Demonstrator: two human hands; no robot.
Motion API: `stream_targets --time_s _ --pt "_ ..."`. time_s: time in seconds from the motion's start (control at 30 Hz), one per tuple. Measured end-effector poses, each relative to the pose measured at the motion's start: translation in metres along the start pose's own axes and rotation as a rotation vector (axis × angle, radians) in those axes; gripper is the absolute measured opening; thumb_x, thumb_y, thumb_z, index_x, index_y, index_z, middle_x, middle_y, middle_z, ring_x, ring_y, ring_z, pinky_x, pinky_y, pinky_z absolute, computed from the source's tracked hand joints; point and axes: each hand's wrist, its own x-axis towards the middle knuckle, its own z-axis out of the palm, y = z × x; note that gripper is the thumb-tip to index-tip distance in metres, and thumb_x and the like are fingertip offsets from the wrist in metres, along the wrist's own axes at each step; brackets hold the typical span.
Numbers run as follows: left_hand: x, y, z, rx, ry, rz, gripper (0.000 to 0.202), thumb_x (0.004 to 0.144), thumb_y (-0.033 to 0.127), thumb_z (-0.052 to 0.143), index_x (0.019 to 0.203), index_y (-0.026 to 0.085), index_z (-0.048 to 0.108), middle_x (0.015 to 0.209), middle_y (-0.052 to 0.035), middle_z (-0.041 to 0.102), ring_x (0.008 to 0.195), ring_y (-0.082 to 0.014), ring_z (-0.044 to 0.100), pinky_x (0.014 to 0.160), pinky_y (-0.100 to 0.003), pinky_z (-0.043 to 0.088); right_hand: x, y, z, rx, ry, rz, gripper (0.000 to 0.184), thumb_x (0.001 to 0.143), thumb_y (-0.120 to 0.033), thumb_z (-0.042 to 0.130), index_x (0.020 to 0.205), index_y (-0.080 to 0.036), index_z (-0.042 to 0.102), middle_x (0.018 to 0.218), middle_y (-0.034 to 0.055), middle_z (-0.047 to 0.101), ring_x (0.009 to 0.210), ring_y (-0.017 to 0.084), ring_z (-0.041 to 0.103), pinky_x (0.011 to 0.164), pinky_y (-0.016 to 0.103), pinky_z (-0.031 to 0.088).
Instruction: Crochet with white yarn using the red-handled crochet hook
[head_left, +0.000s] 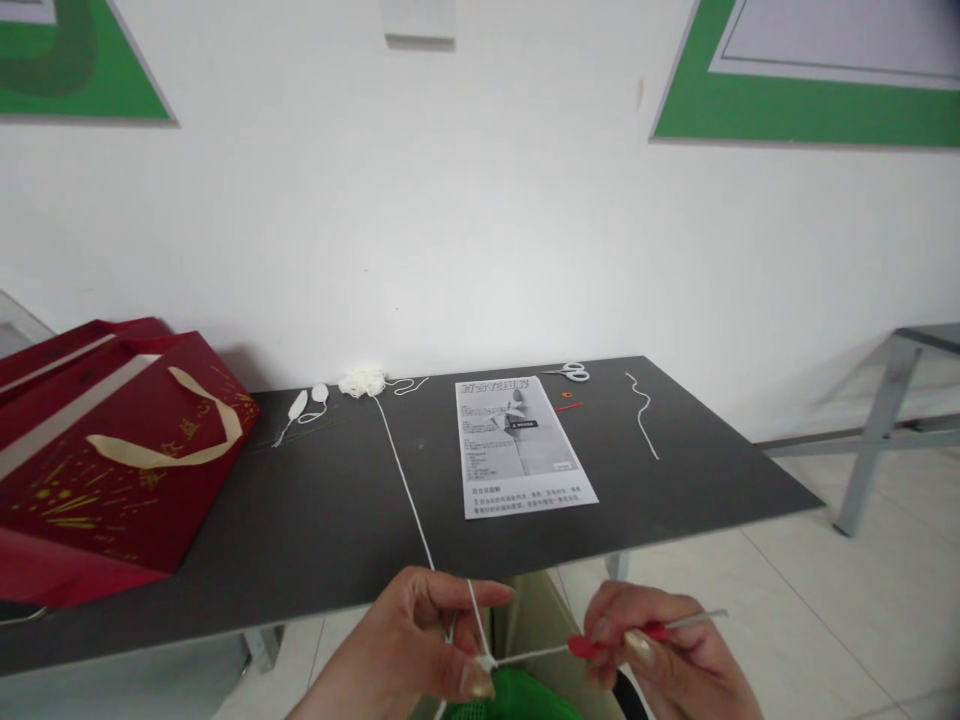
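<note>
My left hand (pixel 420 635) is closed in a pinch on a white piece of yarn (pixel 487 663), its thumb and a finger meeting at a small knot or loop. The strand passes by the stretched index finger and runs back over the table to a white yarn ball (pixel 363 381). My right hand (pixel 660 640) is wrapped round a crochet hook with a red handle (pixel 586 646), its metal shaft (pixel 697 619) pointing right, away from my left hand. A taut length of yarn (pixel 532 655) spans between the two hands; where it ends under my right fingers is hidden.
On the dark table (pixel 360 530) lie a printed sheet (pixel 525 495), scissors (pixel 574 372), a small orange ring (pixel 566 395), an orange stick (pixel 570 407), a loose yarn piece (pixel 643 410) and white crocheted petal-like pieces (pixel 298 405). Red gift bags (pixel 150 500) stand left. A wall rises behind.
</note>
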Motion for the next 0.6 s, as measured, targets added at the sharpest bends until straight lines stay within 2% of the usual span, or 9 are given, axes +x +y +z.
stream_targets --time_s 0.1,0.17,0.27,0.37,0.47,0.53,0.6 --pt "-0.001 -0.005 -0.001 0.060 -0.005 0.021 0.043 0.041 0.006 0.085 0.082 0.017 0.084 0.055 0.0043 0.061 0.047 -0.0074 0.050 0.049 -0.021 0.038 0.004 0.006 -0.002 0.099 0.021 0.135 0.024 0.070 -0.038 0.087 0.071 -0.015 0.081 0.061 0.0072 0.075 0.051 0.014 0.068 0.051 0.021 0.055" --pt "-0.003 -0.009 -0.002 0.122 0.050 0.108 0.044 0.042 0.008 0.085 0.085 0.019 0.084 0.057 0.0045 0.062 0.051 -0.0097 0.051 0.056 -0.024 0.042 0.006 0.013 -0.004 0.180 0.037 0.200 0.025 0.072 -0.037 0.086 0.071 -0.013 0.080 0.056 0.0072 0.074 0.046 0.013 0.066 0.046 0.019 0.054" --pt "-0.004 -0.016 -0.002 0.221 0.127 0.273 0.029 0.049 0.011 0.084 0.076 0.023 0.083 0.062 0.0015 0.068 0.066 -0.0175 0.060 0.081 -0.033 0.047 0.007 0.025 -0.004 0.304 0.080 0.281 0.025 0.073 -0.036 0.086 0.073 -0.011 0.079 0.053 0.0059 0.075 0.041 0.011 0.065 0.042 0.017 0.055" --pt "-0.001 -0.021 -0.001 0.308 0.107 0.359 0.011 0.055 0.013 0.082 0.059 0.023 0.079 0.065 -0.0028 0.072 0.082 -0.0258 0.065 0.100 -0.042 0.038 0.007 0.033 0.002 0.384 0.126 0.373 0.023 0.072 -0.032 0.087 0.076 -0.011 0.078 0.056 0.0053 0.076 0.043 0.010 0.067 0.044 0.016 0.056" --pt "0.007 -0.028 0.000 0.283 0.078 0.382 0.008 0.056 0.017 0.084 0.057 0.021 0.078 0.064 -0.0038 0.071 0.085 -0.0280 0.066 0.099 -0.044 0.039 0.006 0.037 0.010 0.449 0.149 0.382 0.022 0.070 -0.030 0.088 0.077 -0.011 0.078 0.056 0.0053 0.077 0.044 0.010 0.068 0.045 0.015 0.056" --pt "0.013 -0.034 0.002 0.207 0.075 0.355 0.015 0.056 0.020 0.086 0.070 0.021 0.082 0.061 -0.0009 0.068 0.076 -0.0231 0.064 0.091 -0.039 0.045 0.006 0.041 0.015 0.463 0.157 0.368 0.023 0.070 -0.029 0.089 0.076 -0.011 0.078 0.057 0.0056 0.077 0.044 0.010 0.068 0.046 0.015 0.055" --pt "0.019 -0.041 0.004 0.130 0.078 0.310 0.035 0.055 0.025 0.089 0.090 0.022 0.084 0.061 0.0019 0.065 0.065 -0.0171 0.059 0.081 -0.034 0.049 0.006 0.047 0.017 0.463 0.156 0.358 0.024 0.070 -0.030 0.089 0.076 -0.010 0.077 0.057 0.0054 0.076 0.043 0.010 0.068 0.045 0.015 0.054"
